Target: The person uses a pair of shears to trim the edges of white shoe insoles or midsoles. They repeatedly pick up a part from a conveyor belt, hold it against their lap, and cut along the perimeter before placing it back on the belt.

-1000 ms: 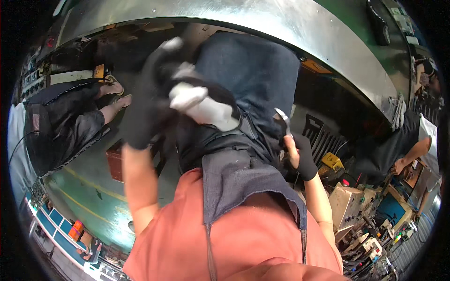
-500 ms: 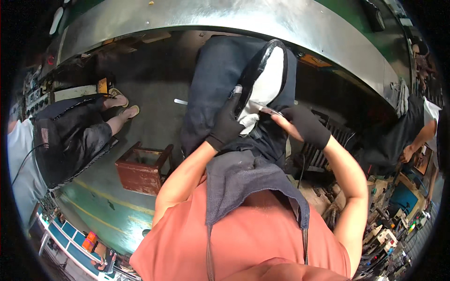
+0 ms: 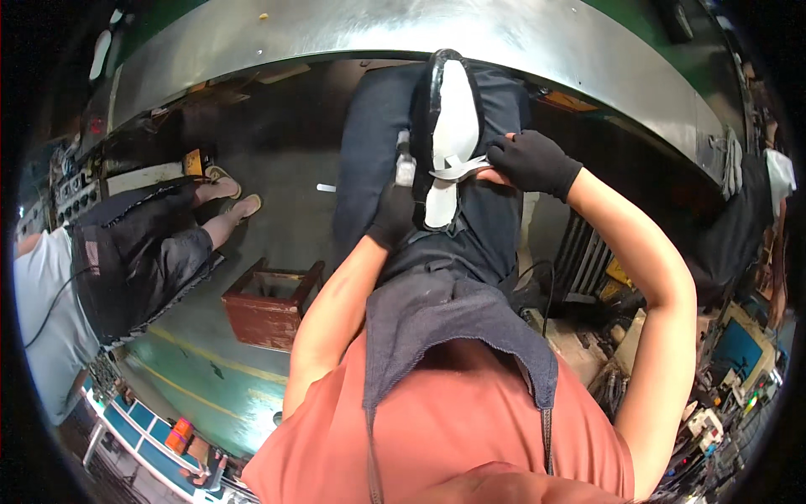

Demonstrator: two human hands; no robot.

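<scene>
A black shoe [image 3: 426,134] lies sole-side up across my lap, its toe pointing away and its white bottom [image 3: 457,113] facing me. My left hand [image 3: 396,197], in a black glove with pale wrapping on a finger, is closed along the shoe's left side near the heel half. My right hand [image 3: 531,164], gloved with bare fingertips, is closed just right of the shoe. From its fingers a curved pale strip [image 3: 460,171] runs to the middle of the bottom. Whether a tool is also in my right hand is hidden.
A metal bench edge [image 3: 336,38] curves across the front, above my knees. A brown wooden stool [image 3: 264,311] stands on the floor at left. A seated person [image 3: 143,244] is farther left. A dark slatted rack [image 3: 583,260] and clutter lie at right.
The shoe has turned more upright and shifted slightly left and away. My right hand has moved up, drawing the pale strip to the right. The silvery tool seen at its fingers before cannot be made out.
</scene>
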